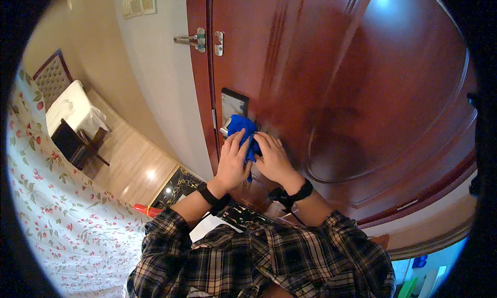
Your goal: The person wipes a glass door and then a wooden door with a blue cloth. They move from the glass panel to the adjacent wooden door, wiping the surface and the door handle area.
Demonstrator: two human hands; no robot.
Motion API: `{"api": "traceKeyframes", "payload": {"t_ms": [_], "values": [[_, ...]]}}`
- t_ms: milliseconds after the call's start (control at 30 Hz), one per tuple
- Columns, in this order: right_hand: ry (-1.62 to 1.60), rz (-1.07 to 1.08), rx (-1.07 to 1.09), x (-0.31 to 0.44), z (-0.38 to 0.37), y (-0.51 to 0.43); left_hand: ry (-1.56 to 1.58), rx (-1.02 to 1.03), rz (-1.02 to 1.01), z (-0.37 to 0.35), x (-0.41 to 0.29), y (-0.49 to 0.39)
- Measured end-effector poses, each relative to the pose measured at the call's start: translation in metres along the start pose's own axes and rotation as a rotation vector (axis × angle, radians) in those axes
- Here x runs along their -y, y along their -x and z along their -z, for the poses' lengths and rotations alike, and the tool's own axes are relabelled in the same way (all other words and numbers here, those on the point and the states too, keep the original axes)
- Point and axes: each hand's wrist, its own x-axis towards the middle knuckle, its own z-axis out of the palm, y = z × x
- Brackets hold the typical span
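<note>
Both my hands are on a blue cloth (241, 123), which is wrapped over the lever handle (225, 128) of a door lock. My left hand (232, 158) presses its fingers on the cloth's left side. From the right, my right hand (273, 155) grips the cloth's other side with bent fingers. Most of the handle is hidden under the cloth; only its metal end shows at the left. Above it is the shiny metal lock plate (233, 102), mounted on a dark red wooden door (295, 104).
A security latch (200, 39) sits on the door frame, facing a metal plate (219, 43) on the door. At left hangs a floral curtain (70, 220), with a bed (73, 107) and a dark chair (70, 144) beyond. Wall switches (139, 6) are at upper left.
</note>
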Motion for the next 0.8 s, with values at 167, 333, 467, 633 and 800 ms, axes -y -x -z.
{"api": "traceKeyframes", "payload": {"t_ms": [167, 333, 467, 633, 800], "values": [[-0.117, -0.029, -0.116, 0.002, 0.008, 0.010, 0.076, 0.019, -0.046, -0.002, -0.017, -0.001], [-0.239, 0.048, -0.169, 0.008, 0.020, 0.012, 0.127, 0.008, -0.068, 0.015, -0.033, -0.004], [-0.161, 0.196, -0.369, 0.008, 0.048, -0.001, -0.008, -0.026, -0.215, 0.035, -0.036, -0.041], [0.144, 0.201, -0.474, 0.011, 0.088, -0.012, -0.076, -0.230, -0.271, 0.034, -0.032, -0.117], [0.217, 0.241, -0.640, 0.024, 0.095, -0.026, -0.059, -0.118, -0.292, 0.023, -0.019, -0.140]]}}
